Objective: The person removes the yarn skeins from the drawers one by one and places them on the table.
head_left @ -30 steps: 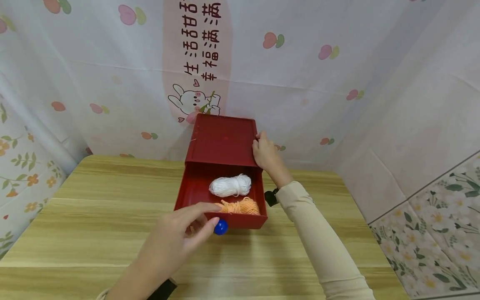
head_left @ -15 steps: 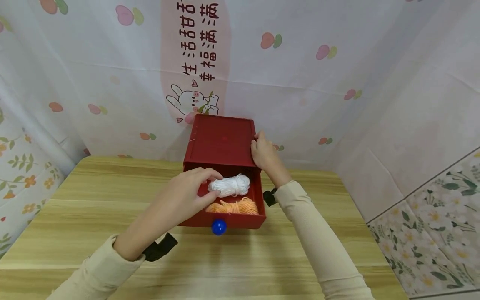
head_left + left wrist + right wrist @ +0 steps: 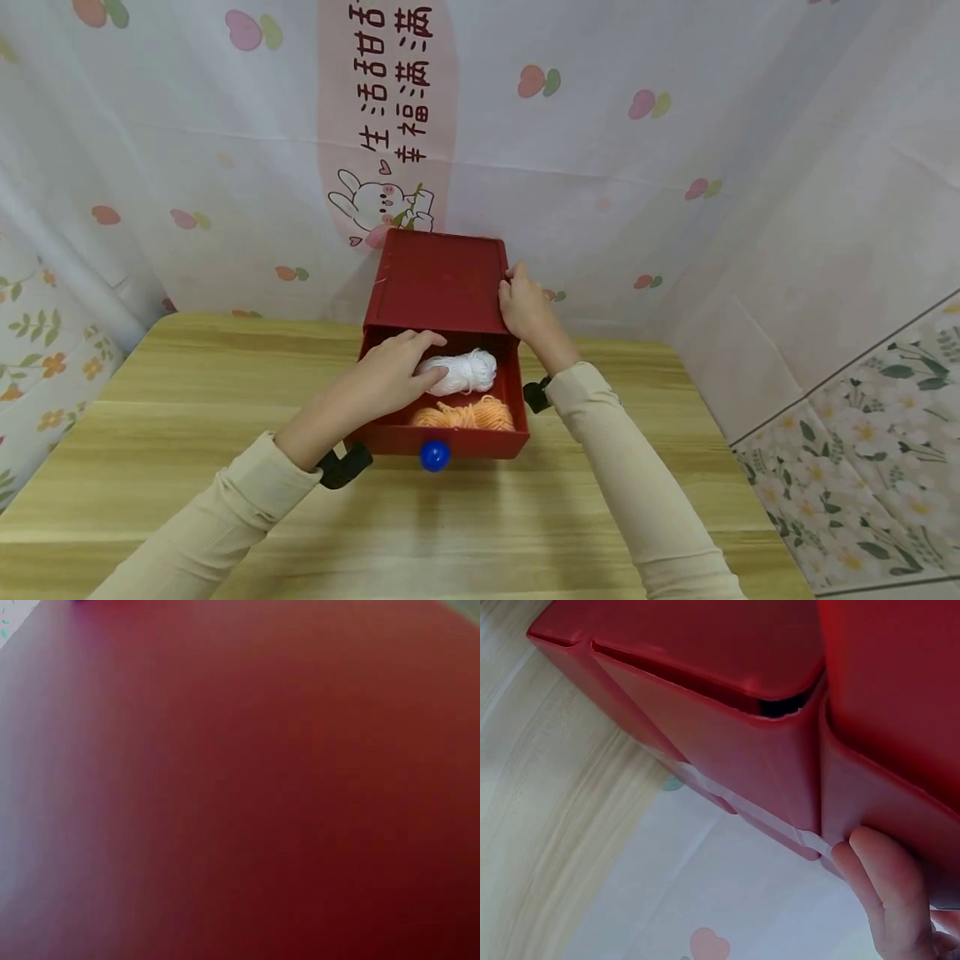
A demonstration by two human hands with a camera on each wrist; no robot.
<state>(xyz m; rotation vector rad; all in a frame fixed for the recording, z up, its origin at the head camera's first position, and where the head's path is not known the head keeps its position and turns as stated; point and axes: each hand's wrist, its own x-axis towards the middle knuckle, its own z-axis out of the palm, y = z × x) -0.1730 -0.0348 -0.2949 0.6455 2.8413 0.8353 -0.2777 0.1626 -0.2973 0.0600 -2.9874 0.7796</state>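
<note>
A red drawer box (image 3: 438, 279) stands at the table's back with its drawer (image 3: 480, 444) pulled out. The drawer has a blue knob (image 3: 435, 456) in front. Inside lie a white yarn bundle (image 3: 468, 372) and, nearer the front, an orange yarn bundle (image 3: 480, 413). My left hand (image 3: 390, 375) reaches into the drawer, its thumb and index finger spread at the white bundle's left end. The lower fingers are hidden. Blurred red drawer front (image 3: 247, 787) fills the left wrist view. My right hand (image 3: 525, 308) holds the box's right side; its fingers (image 3: 892, 877) touch the wall there.
The wooden table (image 3: 187, 417) extends to both sides and in front of the drawer. A printed cloth (image 3: 585, 192) hangs close behind the box. Clear tape (image 3: 742, 806) runs along the box's side.
My left hand has moved from the orange bundle, by the drawer front, inward and up to the white bundle. Both bundles stay in place. My right hand remains on the box's side.
</note>
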